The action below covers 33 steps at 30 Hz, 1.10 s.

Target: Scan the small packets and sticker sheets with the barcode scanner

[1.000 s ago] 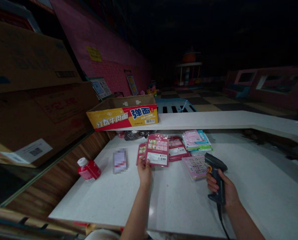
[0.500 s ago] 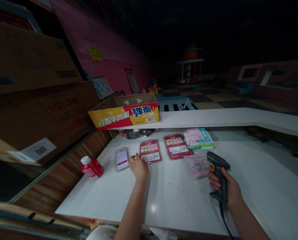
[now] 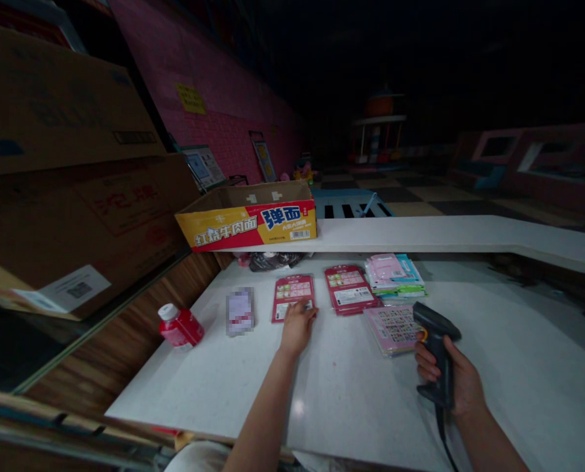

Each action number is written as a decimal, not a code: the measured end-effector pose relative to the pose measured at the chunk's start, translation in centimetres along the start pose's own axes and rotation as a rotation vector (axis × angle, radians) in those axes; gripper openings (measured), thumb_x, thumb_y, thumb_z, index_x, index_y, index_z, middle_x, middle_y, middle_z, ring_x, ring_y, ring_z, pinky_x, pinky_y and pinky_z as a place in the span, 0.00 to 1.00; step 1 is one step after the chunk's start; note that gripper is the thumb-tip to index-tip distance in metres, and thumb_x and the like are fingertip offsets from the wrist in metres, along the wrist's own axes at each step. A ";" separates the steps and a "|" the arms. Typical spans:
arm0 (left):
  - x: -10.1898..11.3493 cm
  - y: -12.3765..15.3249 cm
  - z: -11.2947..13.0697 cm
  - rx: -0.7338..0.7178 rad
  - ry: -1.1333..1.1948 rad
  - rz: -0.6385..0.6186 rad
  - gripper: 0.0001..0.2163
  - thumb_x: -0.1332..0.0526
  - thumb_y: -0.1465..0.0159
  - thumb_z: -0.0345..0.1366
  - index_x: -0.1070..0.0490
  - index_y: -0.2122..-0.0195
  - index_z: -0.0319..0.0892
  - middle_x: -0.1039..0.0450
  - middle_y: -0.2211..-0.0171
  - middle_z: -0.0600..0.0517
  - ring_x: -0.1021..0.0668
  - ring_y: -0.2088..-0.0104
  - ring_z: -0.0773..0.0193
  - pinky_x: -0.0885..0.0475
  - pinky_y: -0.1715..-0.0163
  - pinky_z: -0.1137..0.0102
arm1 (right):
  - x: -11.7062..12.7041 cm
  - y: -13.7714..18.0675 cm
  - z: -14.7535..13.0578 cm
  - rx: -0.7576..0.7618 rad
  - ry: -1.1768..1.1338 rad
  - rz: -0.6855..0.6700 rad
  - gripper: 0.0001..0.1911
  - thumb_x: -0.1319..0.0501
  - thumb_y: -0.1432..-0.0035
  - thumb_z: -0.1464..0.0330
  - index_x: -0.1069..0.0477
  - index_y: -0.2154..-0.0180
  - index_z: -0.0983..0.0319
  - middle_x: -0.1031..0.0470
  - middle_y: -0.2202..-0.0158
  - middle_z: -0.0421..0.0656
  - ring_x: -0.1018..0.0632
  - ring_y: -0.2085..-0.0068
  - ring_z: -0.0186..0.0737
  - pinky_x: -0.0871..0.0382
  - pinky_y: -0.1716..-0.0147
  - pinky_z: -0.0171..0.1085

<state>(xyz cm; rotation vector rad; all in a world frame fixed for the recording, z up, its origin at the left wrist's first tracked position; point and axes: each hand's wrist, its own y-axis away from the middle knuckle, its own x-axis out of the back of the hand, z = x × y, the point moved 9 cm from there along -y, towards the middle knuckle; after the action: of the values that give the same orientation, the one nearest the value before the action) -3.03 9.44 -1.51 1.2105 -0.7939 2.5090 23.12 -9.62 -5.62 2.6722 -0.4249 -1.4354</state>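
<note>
My right hand (image 3: 449,373) is wrapped round the grip of a black barcode scanner (image 3: 439,347), its cord hanging down toward me. The scanner's head is beside a stack of pink patterned packs (image 3: 390,328). My left hand (image 3: 299,328) is open, fingers over the lower edge of a flat red package (image 3: 292,288); whether it presses on the package I cannot tell. To the right of it lie more red packages (image 3: 347,288), stacked. Behind the pink packs is a pile of pastel packets (image 3: 393,272). A phone (image 3: 240,311) lies left of my left hand.
A red bottle with a white cap (image 3: 180,328) stands at the counter's left side. An open noodle carton (image 3: 247,223) sits on the raised white ledge (image 3: 410,233). Large cardboard boxes (image 3: 76,216) are stacked at the left. A dark plastic bag (image 3: 272,261) lies under the ledge.
My left hand has moved right, from beside the phone onto the lower edge of the red package. My right hand still holds the scanner, in nearly the same place.
</note>
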 end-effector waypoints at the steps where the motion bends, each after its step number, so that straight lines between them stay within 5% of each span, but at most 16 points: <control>1: -0.1 0.0 -0.2 0.008 -0.020 0.000 0.13 0.40 0.38 0.31 0.20 0.56 0.48 0.27 0.47 0.43 0.28 0.46 0.47 0.41 0.40 0.49 | 0.0 0.0 0.0 -0.003 -0.009 0.000 0.17 0.31 0.50 0.57 0.28 0.64 0.62 0.39 0.79 0.36 0.42 0.82 0.27 0.41 0.85 0.27; 7: 0.0 0.3 0.1 -0.007 -0.069 -0.021 0.13 0.42 0.37 0.31 0.21 0.55 0.47 0.28 0.47 0.43 0.28 0.45 0.48 0.39 0.40 0.50 | -0.5 0.2 0.0 -0.004 -0.017 -0.013 0.17 0.31 0.49 0.57 0.28 0.64 0.62 0.40 0.79 0.35 0.42 0.82 0.26 0.42 0.85 0.27; 13: 1.0 0.1 2.2 -0.047 -0.038 0.101 0.12 0.41 0.39 0.31 0.22 0.57 0.42 0.26 0.52 0.41 0.27 0.48 0.49 0.33 0.47 0.55 | -0.5 0.0 0.0 -0.005 -0.053 -0.028 0.17 0.31 0.49 0.57 0.28 0.63 0.63 0.39 0.79 0.35 0.41 0.82 0.26 0.42 0.85 0.26; 18: -1.8 -2.3 3.0 0.265 0.069 0.030 0.13 0.43 0.37 0.30 0.26 0.53 0.37 0.23 0.58 0.42 0.21 0.62 0.60 0.29 0.57 0.67 | -0.3 -0.5 -0.1 0.012 -0.053 -0.071 0.18 0.31 0.49 0.57 0.28 0.63 0.63 0.38 0.79 0.35 0.41 0.82 0.26 0.42 0.85 0.27; 25: -4.3 -5.2 3.3 0.533 -0.025 -0.083 0.31 0.27 0.51 0.45 0.33 0.50 0.33 0.25 0.53 0.33 0.22 0.52 0.49 0.30 0.58 0.67 | 0.1 -0.7 -0.2 0.040 -0.051 -0.066 0.16 0.34 0.45 0.56 0.29 0.64 0.61 0.38 0.79 0.35 0.41 0.82 0.27 0.42 0.84 0.27; 33: -4.3 -5.8 0.6 0.621 0.091 -0.099 0.15 0.26 0.53 0.40 0.28 0.69 0.41 0.20 0.68 0.44 0.19 0.60 0.52 0.29 0.66 0.69 | -0.4 -0.7 -0.2 0.043 -0.041 -0.062 0.18 0.33 0.47 0.55 0.28 0.64 0.62 0.38 0.79 0.35 0.41 0.82 0.26 0.43 0.84 0.26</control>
<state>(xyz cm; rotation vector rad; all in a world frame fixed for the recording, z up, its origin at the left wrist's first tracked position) 2.63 13.93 -2.41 1.2409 0.0905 2.7893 23.18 -8.87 -5.37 2.7170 -0.3841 -1.5166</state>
